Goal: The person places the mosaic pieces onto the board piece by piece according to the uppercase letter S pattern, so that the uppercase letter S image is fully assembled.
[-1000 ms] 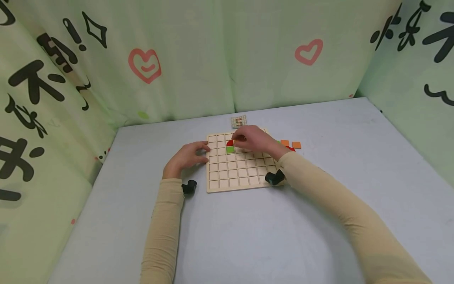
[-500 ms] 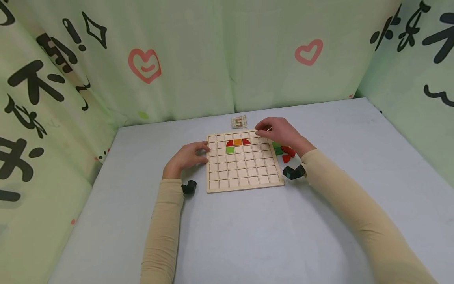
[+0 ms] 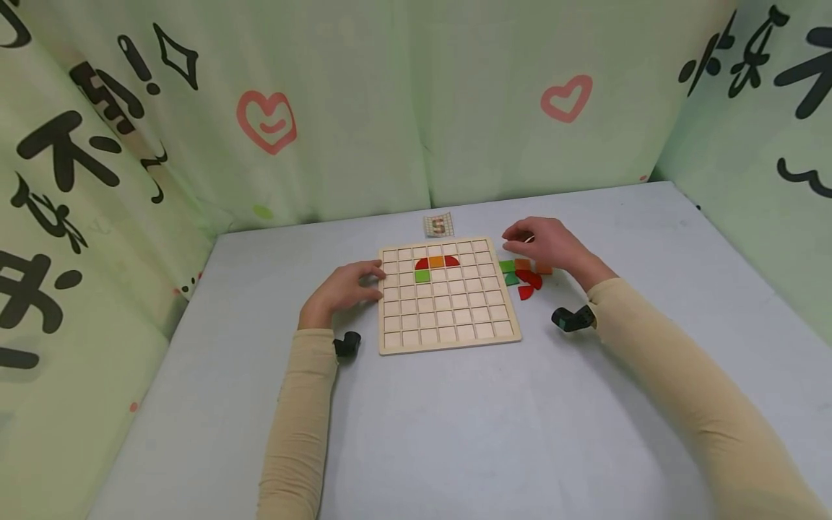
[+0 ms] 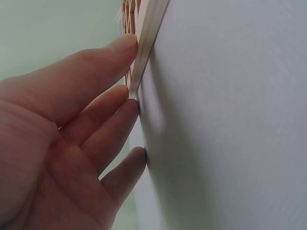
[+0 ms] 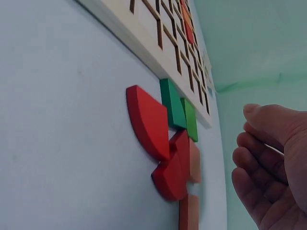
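Note:
A light wooden grid board lies on the table. On it sit two red quarter-round pieces, an orange square between them, and a green square below the left one. My left hand rests at the board's left edge; its thumb and fingers touch the rim. Right of the board lies a loose group of pieces: red quarter-rounds, a dark green piece, a light green one and orange squares. Above them hovers my right hand, fingers loosely bent, holding nothing.
Behind the board lies a small card with a printed grid pattern. The white table backs onto a light green curtain with hearts and black lettering, which also closes in both sides.
My right hand has let go of the orange square between the red pieces and moved right, off the board and over the loose pieces. My left hand stays in place.

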`<state>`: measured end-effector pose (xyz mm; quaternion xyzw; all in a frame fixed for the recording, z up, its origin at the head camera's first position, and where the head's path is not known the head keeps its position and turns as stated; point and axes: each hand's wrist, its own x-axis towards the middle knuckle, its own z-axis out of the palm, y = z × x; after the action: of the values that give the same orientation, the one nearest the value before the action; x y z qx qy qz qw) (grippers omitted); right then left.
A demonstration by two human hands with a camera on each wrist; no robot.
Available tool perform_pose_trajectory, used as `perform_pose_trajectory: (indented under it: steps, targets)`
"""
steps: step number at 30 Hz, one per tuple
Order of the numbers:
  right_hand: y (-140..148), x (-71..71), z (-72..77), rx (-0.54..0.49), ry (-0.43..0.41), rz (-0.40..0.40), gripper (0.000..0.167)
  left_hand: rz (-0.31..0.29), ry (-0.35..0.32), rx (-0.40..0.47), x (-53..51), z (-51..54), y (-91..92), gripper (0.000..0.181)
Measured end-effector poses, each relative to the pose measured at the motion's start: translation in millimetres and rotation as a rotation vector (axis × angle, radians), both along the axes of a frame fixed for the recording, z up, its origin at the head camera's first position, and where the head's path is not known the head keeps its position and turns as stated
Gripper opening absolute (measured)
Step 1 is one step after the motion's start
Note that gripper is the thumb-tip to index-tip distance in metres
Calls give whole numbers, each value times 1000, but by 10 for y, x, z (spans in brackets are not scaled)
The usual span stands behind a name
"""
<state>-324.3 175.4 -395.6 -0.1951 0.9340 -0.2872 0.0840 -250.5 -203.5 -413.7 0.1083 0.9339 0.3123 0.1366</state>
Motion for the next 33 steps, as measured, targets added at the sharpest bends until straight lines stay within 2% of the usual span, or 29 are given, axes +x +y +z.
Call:
perform_pose_trajectory:
  steps: [13, 17, 20, 24, 30, 33]
  targets:
    - [268, 61, -26, 64, -20, 24, 37, 15, -11, -12, 33, 43, 11, 39]
    - [301, 99, -30, 63, -45, 114, 32, 16, -8, -12, 25, 36, 11, 39]
    - [298, 137, -35, 55, -63, 210, 30, 20, -12, -6, 25, 37, 10, 38]
    - [268, 172, -47, 70, -44, 298, 27, 19, -17, 2, 25, 34, 8, 38]
    - [205, 179, -67, 132, 23, 382, 23, 8, -13, -3, 26, 27, 5, 39]
    - [193, 182, -77, 155, 32, 375, 20, 10, -14, -3, 30, 25, 12, 39]
